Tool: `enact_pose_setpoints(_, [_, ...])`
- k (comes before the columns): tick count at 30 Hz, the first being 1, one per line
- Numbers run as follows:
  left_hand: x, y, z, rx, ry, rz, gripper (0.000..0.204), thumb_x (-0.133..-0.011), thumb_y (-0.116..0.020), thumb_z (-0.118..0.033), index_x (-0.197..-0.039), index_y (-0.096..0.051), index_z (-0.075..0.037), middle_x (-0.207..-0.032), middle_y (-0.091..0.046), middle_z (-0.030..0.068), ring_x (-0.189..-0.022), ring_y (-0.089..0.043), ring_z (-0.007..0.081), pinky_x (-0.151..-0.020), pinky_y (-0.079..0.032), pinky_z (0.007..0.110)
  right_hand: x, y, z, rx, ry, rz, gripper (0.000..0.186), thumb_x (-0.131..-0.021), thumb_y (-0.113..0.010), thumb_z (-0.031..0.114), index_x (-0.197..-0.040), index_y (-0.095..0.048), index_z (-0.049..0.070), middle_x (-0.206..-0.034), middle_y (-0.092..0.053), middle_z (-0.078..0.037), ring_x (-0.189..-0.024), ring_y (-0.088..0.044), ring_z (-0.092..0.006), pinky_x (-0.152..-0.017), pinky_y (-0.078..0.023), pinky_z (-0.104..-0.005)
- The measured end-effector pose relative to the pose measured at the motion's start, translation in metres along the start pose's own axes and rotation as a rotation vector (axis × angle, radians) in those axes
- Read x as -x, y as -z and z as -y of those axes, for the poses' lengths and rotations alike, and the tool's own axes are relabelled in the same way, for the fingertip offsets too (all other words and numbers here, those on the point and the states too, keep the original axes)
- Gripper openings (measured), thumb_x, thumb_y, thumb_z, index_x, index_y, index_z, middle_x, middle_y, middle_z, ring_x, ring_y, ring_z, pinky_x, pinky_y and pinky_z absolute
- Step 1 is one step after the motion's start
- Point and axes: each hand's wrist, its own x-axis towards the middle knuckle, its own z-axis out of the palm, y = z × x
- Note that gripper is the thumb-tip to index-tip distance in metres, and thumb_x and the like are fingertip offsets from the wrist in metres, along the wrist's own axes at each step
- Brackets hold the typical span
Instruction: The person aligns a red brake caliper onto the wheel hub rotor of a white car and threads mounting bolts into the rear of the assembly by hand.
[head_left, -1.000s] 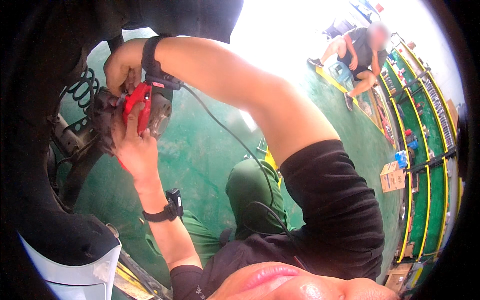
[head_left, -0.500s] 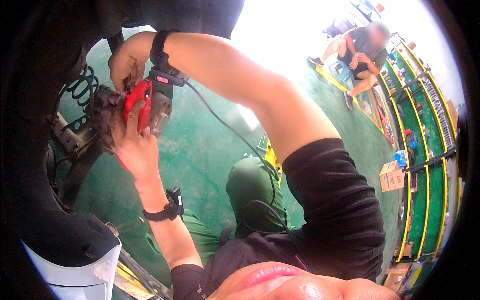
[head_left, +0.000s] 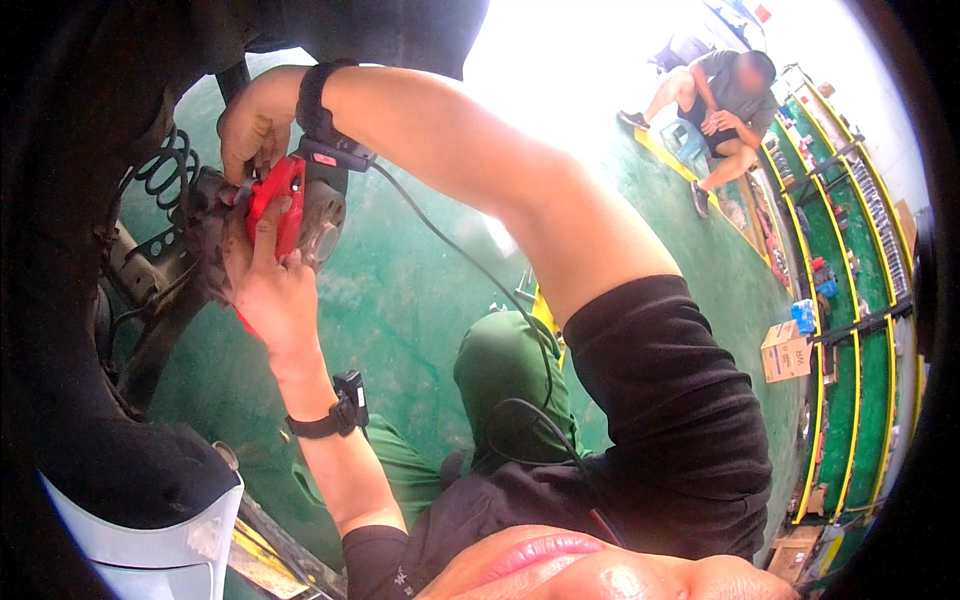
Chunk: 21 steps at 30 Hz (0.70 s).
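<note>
A red brake caliper point(head_left: 288, 218) sits over the grey brake disc point(head_left: 323, 222) in the wheel well at upper left. My left hand point(head_left: 272, 290) grips the caliper from below, its index finger lying along the red face. At the caliper's upper end is my right hand point(head_left: 255, 125), its fingers curled down and closed. What they pinch, if anything, is hidden behind them. Dark suspension parts point(head_left: 165, 290) lie just left of my left hand, below a coil spring point(head_left: 165, 170).
The dark wheel arch point(head_left: 60, 250) surrounds the work at left. A cable point(head_left: 430, 230) hangs from my right wrist. Green floor point(head_left: 390, 330) stretches below. At upper right a person point(head_left: 730, 110) sits on a low stool, near yellow-edged shelving point(head_left: 850, 290) and a cardboard box point(head_left: 785, 352).
Both hands stay at the brake caliper, with only a slight shift in my left fingers. The seated person's head has tipped further down.
</note>
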Motion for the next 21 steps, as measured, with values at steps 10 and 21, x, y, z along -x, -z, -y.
enact_pose_setpoints(10, [0.002,-0.001,0.005,-0.033,0.025,0.036,0.070,-0.070,-0.073,0.005,-0.132,-0.066,-0.026,-0.143,-0.057,0.0118,-0.133,-0.054,0.0364,-0.108,-0.049,0.048,-0.002,0.002,0.002,-0.083,-0.027,0.049,0.029,-0.078,-0.087,0.032,-0.088,-0.076,0.007,-0.084,-0.074,-0.007,-0.067,-0.069,-0.0135,-0.063,-0.059,-0.0270])
enact_pose_setpoints(21, [0.003,-0.002,0.004,-0.035,0.021,0.030,0.075,-0.069,-0.073,0.007,-0.135,-0.065,-0.027,-0.142,-0.058,0.0175,-0.130,-0.055,0.0409,-0.108,-0.048,0.048,0.010,-0.002,0.004,-0.033,0.002,0.017,0.030,-0.083,-0.082,0.032,-0.098,-0.074,0.007,-0.098,-0.075,-0.009,-0.081,-0.071,-0.0157,-0.074,-0.060,-0.0278])
